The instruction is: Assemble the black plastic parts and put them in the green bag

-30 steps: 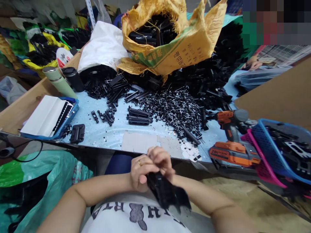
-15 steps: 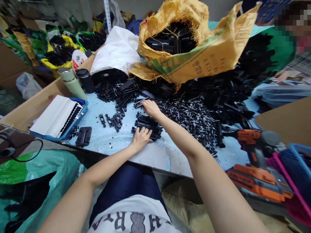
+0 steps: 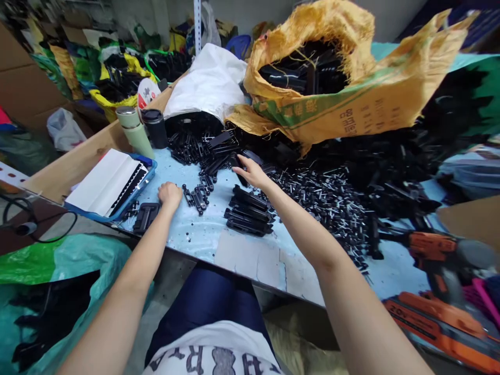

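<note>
My left hand (image 3: 171,195) is closed and pressed down on the blue tabletop. Its curled fingers hide whatever is under them. Just right of it lie several small black link-shaped parts (image 3: 199,199). My right hand (image 3: 253,172) grips a long black plastic piece (image 3: 239,169) between thumb and fingers, beside the heap of black parts (image 3: 195,148). Below that hand, a row of long black plastic pieces (image 3: 250,213) lies side by side. A black clamp-like block (image 3: 146,217) sits beside my left wrist.
A pile of screws (image 3: 324,198) spreads right of my right forearm. An orange cordless drill (image 3: 433,247) lies at the right edge. Behind stand a yellow woven sack (image 3: 332,117) and a white sack (image 3: 207,78). A blue tray (image 3: 150,179), green flask (image 3: 135,133) and black cup (image 3: 155,127) are left.
My left hand has left the row of long pieces and moved left to the small parts. My right hand has taken hold of a long black piece. The view has shifted left.
</note>
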`<action>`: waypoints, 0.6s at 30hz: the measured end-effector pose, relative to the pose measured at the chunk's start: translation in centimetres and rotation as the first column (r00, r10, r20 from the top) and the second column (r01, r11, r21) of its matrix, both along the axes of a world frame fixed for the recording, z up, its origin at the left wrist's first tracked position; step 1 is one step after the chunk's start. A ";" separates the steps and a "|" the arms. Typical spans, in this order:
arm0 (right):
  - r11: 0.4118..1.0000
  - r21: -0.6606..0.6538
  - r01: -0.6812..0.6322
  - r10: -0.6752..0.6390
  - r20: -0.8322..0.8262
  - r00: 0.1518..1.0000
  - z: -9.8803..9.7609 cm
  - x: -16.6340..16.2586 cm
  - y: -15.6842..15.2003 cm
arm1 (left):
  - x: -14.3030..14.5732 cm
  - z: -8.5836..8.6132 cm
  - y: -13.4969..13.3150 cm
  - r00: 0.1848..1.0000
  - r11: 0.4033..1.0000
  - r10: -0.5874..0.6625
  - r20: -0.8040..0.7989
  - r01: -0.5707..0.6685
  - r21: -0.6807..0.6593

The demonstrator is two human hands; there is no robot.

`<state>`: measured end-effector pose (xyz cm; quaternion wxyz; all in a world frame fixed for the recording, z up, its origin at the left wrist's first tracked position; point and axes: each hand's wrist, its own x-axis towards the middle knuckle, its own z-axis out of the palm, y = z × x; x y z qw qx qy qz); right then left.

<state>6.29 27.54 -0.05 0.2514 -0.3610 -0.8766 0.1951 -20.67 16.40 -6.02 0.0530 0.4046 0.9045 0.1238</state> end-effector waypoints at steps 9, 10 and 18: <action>0.983 -0.174 -0.061 0.048 -0.079 0.996 -1.6 7.5 -16.1 | 6.3 1.0 -6.5 0.924 0.844 -0.381 -0.035 0.363 0.395; 0.999 -0.039 -0.009 0.010 0.032 0.999 -2.8 8.5 -18.1 | 7.6 0.9 -7.7 0.891 0.808 -0.455 -0.012 0.418 0.415; 0.968 0.240 0.073 -0.107 0.130 0.986 -10.6 12.2 -26.0 | 15.7 0.3 -14.2 0.571 0.577 -0.796 0.201 0.615 0.538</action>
